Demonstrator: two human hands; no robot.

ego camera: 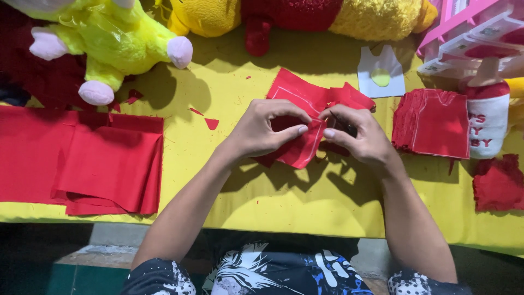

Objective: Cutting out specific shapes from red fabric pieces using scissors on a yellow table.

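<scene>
patterned shorts | yellow table | both hands' fingers clamped on red fabric piece

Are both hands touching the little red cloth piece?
Touching: the head view shows left hand and right hand pinching the red cloth piece between fingertips.

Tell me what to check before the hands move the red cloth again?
1. Both hands grip the red piece: ok; left hand and right hand pinch it.
2. Fingers clear of the dark tool in the right hand: cannot tell.
3. Piece is flat: not ok, folded and lifted.
4. Cut stack within reach: ok, beside the right hand.
5. Folded cloth out of the way: ok, far left.
</scene>
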